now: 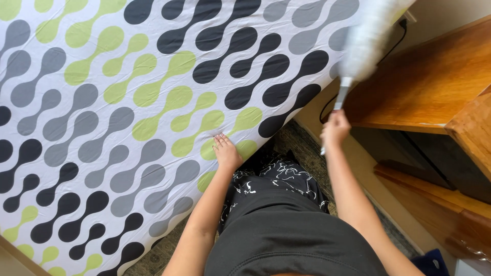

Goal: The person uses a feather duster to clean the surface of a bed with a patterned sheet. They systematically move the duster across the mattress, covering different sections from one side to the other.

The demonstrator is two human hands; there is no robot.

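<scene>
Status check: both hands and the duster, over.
Left hand flat on the patterned bedsheet, holding nothing. Right hand gripping the white duster by its handle, head blurred near the wooden cabinet. Black cord behind the duster.

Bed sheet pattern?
Head view: bed sheet is white with linked green, grey and black rounded blobs.

Bright, even daylight floods the patterned bedsheet (pixel 117 102), its source apparently beyond the top of the frame. The feather duster (pixel 371 36) is smeared by motion blur. Soft glare lies on the wooden cabinet top (pixel 429 82); deep shadow fills its underside.
</scene>
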